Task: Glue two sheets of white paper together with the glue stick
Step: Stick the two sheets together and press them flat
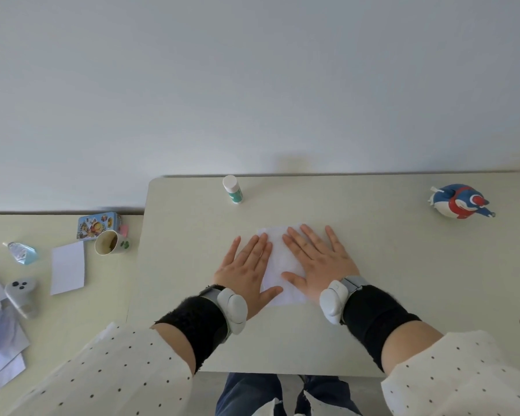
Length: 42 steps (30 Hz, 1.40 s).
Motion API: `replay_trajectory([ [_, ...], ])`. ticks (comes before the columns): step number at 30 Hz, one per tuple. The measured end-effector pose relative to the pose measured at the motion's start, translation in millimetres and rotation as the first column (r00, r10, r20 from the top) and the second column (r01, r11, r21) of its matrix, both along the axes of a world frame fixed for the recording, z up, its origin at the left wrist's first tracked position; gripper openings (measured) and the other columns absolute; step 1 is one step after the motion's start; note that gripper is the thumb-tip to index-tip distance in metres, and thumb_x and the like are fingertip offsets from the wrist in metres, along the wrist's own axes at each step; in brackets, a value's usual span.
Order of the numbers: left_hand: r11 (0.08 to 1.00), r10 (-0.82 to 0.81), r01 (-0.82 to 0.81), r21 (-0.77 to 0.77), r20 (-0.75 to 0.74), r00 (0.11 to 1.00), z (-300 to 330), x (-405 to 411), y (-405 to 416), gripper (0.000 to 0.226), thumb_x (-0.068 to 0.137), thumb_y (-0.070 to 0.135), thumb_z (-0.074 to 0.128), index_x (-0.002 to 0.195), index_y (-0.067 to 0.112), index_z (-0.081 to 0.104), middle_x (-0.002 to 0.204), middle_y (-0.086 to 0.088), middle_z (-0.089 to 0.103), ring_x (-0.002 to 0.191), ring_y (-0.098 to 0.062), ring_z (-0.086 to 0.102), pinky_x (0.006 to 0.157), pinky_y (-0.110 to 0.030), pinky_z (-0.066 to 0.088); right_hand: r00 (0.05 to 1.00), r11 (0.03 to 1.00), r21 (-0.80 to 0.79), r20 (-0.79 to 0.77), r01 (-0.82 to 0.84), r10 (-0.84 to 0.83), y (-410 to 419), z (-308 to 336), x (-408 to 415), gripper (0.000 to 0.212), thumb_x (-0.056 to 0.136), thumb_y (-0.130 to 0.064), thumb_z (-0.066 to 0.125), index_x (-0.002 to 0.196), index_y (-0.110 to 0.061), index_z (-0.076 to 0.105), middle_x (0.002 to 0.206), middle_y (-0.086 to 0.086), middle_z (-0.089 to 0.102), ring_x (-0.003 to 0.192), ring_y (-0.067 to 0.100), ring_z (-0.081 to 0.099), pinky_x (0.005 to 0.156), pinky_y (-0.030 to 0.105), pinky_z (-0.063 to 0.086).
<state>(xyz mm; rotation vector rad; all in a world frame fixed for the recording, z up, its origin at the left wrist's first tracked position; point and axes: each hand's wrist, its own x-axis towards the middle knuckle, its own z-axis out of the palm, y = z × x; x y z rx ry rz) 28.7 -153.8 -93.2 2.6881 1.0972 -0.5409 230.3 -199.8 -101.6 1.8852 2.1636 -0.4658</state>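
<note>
Main table [403, 295], pale cream top: white paper [278, 265] lying flat near the front middle, a left hand [246, 270] and a right hand [317, 262] laid flat on it; glue stick [232, 189] upright near the far edge, capped; red, white and blue toy figure [460, 201] at the far right.

Side table [57, 319], lower, to the left: decorated tin [98, 225]; cup [110, 242] just in front of it; single white sheet [68, 267]; small clear bottle [21, 252]; grey controller [21, 294]; loose papers [0, 349] at the left edge.
</note>
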Motion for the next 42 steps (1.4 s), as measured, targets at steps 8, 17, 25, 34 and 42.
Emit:
replay_trajectory([
  [8, 1.0, 0.021, -0.021, 0.001, -0.001, 1.0, -2.2, -0.7, -1.8, 0.085, 0.079, 0.072, -0.01, 0.141, 0.017, -0.026, 0.151, 0.0, -0.029, 0.133, -0.017, -0.038, 0.108, -0.041, -0.029, 0.985, 0.985, 0.025, 0.04, 0.169, -0.17, 0.4, -3.9, 12.8, 0.069, 0.08, -0.071, -0.014, 0.136, -0.036, -0.032, 0.145, -0.019, -0.033, 0.135, 0.01, -0.034, 0.108, 0.048, -0.026],
  [17, 0.99, 0.135, -0.134, 0.033, -0.046, 0.99, 12.0, 8.6, -20.0, 0.085, 0.082, 0.07, -0.007, 0.15, 0.02, -0.011, 0.16, -0.001, -0.005, 0.146, -0.026, -0.011, 0.106, -0.051, -0.03, 0.936, 0.934, 0.066, -0.005, 0.35, -0.351, 7.3, 6.5, 19.8, 0.063, 0.094, -0.054, 0.015, 0.144, -0.039, -0.021, 0.156, -0.016, -0.019, 0.143, 0.016, -0.022, 0.111, 0.044, -0.02],
  [25, 0.992, 0.121, -0.118, 0.048, -0.059, 0.991, 15.8, 12.0, -30.7, 0.089, 0.085, 0.066, -0.001, 0.15, 0.004, -0.004, 0.153, -0.009, 0.017, 0.143, -0.026, 0.007, 0.106, -0.051, -0.029, 0.995, 0.999, 0.001, -0.09, -0.042, 0.042, -11.9, 2.8, -30.5, 0.061, 0.098, -0.047, 0.017, 0.146, -0.027, -0.016, 0.146, -0.014, -0.03, 0.137, 0.015, -0.031, 0.111, 0.044, -0.025],
  [34, 0.998, 0.059, -0.058, -0.023, 0.021, 0.998, 4.8, -2.4, -24.2, 0.087, 0.082, 0.07, -0.005, 0.144, 0.011, -0.023, 0.151, -0.004, -0.03, 0.137, -0.016, -0.032, 0.108, -0.033, -0.028, 1.0, 1.0, 0.003, 0.021, 0.007, -0.007, -14.1, -6.2, -10.1, 0.074, 0.08, -0.067, -0.013, 0.139, -0.024, -0.029, 0.147, -0.01, -0.034, 0.132, 0.011, -0.038, 0.111, 0.046, -0.021],
  [42, 0.996, 0.09, -0.09, -0.025, 0.011, 0.996, 3.5, -2.3, -26.7, 0.086, 0.081, 0.071, -0.007, 0.144, 0.014, -0.026, 0.148, 0.0, -0.036, 0.131, -0.017, -0.04, 0.107, -0.036, -0.031, 0.968, 0.971, 0.046, 0.084, 0.234, -0.238, -14.9, -3.2, 25.6, 0.07, 0.078, -0.068, -0.019, 0.138, -0.033, -0.031, 0.15, -0.015, -0.028, 0.138, 0.011, -0.029, 0.11, 0.045, -0.024],
])
